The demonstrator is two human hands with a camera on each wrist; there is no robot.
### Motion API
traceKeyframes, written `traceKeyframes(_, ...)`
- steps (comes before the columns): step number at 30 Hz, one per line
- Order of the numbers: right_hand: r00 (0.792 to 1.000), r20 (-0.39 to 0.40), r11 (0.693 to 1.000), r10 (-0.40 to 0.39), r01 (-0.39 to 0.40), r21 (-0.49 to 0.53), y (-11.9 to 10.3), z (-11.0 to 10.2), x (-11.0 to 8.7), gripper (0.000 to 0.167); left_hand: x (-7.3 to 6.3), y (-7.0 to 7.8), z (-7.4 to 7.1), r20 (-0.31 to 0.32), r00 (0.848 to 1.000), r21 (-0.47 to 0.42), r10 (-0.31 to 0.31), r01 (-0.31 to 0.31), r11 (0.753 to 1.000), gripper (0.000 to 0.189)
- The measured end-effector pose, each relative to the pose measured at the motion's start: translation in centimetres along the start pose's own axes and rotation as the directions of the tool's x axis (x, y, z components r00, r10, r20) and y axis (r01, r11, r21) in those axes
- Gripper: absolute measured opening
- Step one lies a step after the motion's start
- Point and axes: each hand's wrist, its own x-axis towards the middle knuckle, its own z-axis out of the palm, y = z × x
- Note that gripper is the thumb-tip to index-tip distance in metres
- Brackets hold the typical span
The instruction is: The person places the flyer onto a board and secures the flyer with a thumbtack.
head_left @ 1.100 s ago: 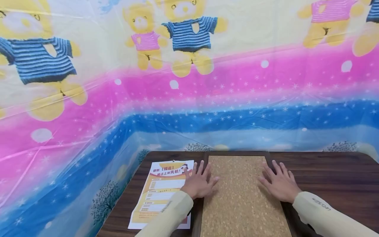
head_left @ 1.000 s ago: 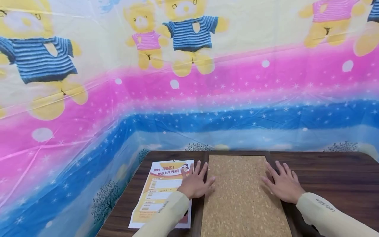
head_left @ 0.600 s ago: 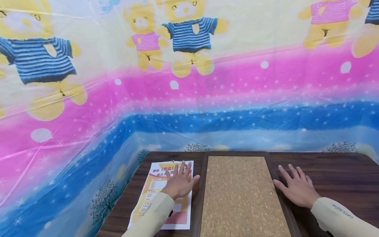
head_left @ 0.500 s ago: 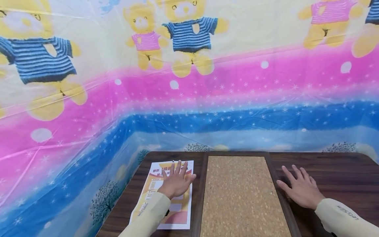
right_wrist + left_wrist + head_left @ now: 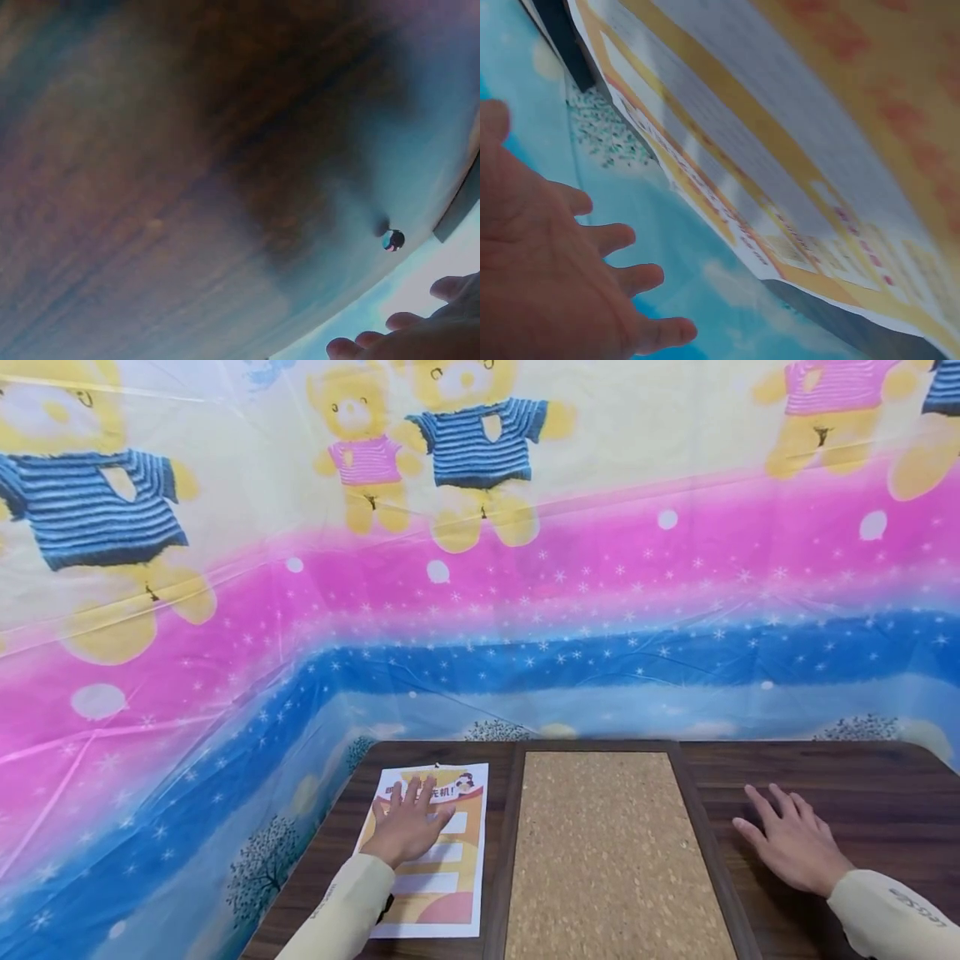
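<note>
My left hand (image 5: 408, 828) is spread over a printed flyer (image 5: 468, 856) with orange and white panels, hiding part of its upper left. In the left wrist view a gap shows between the fingers and the flyer (image 5: 727, 97), so the palm hovers rather than holds it. Over the dark wood table (image 5: 892, 802), right of a cork board (image 5: 607, 860), hangs my right hand (image 5: 798, 843). Its fingers are spread and nothing is in them. Only the fingers and part of the right hand (image 5: 420, 334) show at the corner of the right wrist view.
The cork board lies in a dark frame (image 5: 708, 860) at mid-table. A curtain (image 5: 600, 602) printed with bears, pink and blue bands closes off the back and left side. A tiny shiny round thing (image 5: 393, 240) sits on the table surface in the right wrist view.
Both hands have moved apart: the left from the cork board's left edge leftward over the flyer, the right from the board's right edge out over the wood. Flyer and board stay put.
</note>
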Motion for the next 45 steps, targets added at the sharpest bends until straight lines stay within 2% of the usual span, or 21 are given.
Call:
traceKeyframes(4, 1.000, 0.000, 0.999, 0.005, -0.005, -0.034, 0.1, -0.1, -0.2, 0.067, -0.2, -1.3, -0.1, 0.009, 0.999, 0.001, -0.043, 0.043, 0.999, 0.071)
traceKeyframes(10, 0.999, -0.042, 0.997, -0.029, 0.026, -0.074, 0.6, -0.6, -0.5, 0.048, -0.9, -3.3, -0.7, 0.013, 0.996, -0.003, -0.089, 0.089, 0.996, 0.072)
traceKeyframes(19, 0.995, -0.078, 0.991, -0.065, 0.055, -0.123, 1.5, -1.9, -1.0, 0.023, -2.4, -6.0, -2.9, 0.009, 0.989, 0.015, -0.147, 0.147, 0.989, 0.066)
traceKeyframes(22, 0.993, -0.055, 0.991, -0.101, 0.095, -0.096, 1.8, -2.2, -0.9, 0.016, -2.7, -6.9, -3.4, 0.011, 0.983, 0.019, -0.182, 0.181, 0.983, 0.069)
traceKeyframes(26, 0.991, 0.010, 0.990, -0.131, 0.132, -0.044, 2.2, -2.3, -0.7, 0.020, -2.9, -7.8, -3.5, 0.011, 0.972, 0.032, -0.234, 0.234, 0.972, 0.074)
traceKeyframes(30, 0.991, 0.067, 0.993, -0.115, 0.116, -0.020, 2.5, -2.1, -0.7, 0.026, -3.0, -8.3, -3.4, 0.053, 0.961, 0.061, -0.272, 0.269, 0.961, 0.070)
traceKeyframes(36, 0.991, 0.111, 0.997, -0.080, 0.079, 0.015, 2.5, -1.9, -0.5, 0.033, -3.4, -8.6, -3.1, 0.138, 0.952, 0.064, -0.274, 0.267, 0.962, 0.037)
traceKeyframes(40, 0.991, 0.115, 0.998, -0.065, 0.063, 0.022, 2.5, -1.7, -0.4, 0.034, -3.5, -8.6, -2.9, 0.141, 0.951, 0.058, -0.276, 0.270, 0.961, 0.034)
traceKeyframes(45, 0.992, 0.110, 0.999, -0.053, 0.054, -0.006, 2.5, -1.6, 0.0, 0.027, -3.1, -8.3, -2.7, 0.131, 0.945, 0.043, -0.299, 0.296, 0.954, 0.035)
